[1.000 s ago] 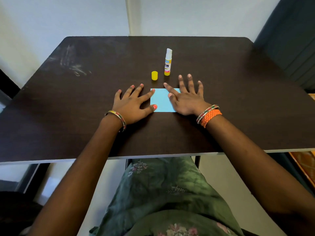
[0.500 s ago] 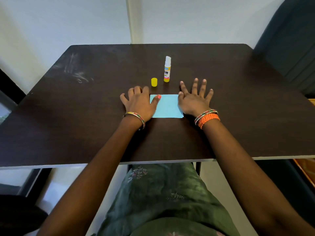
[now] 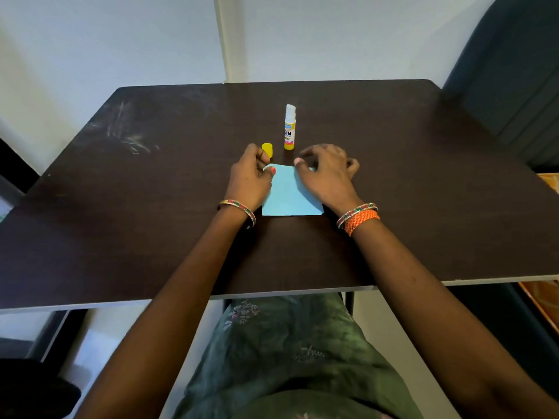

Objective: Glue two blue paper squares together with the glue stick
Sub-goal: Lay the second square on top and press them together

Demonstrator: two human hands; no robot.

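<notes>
A light blue paper square (image 3: 290,196) lies on the dark table (image 3: 423,192); only one sheet shows, and I cannot tell whether a second lies under it. My left hand (image 3: 249,179) has its fingers curled at the paper's far left corner, thumb on the sheet. My right hand (image 3: 328,173) curls over the far right corner, thumb and fingers at the far edge, hiding that corner. The uncapped glue stick (image 3: 289,128) stands upright just beyond the paper. Its yellow cap (image 3: 267,149) stands to its left, close to my left fingers.
White scuff marks (image 3: 130,137) mark the table's far left. The near table edge (image 3: 272,296) runs above my lap. A dark chair or panel (image 3: 514,71) stands at the right behind the table.
Both hands lay flat beside the paper with fingers spread; now they have slid to its far edge and curled their fingers at the two far corners. The camera tilted down.
</notes>
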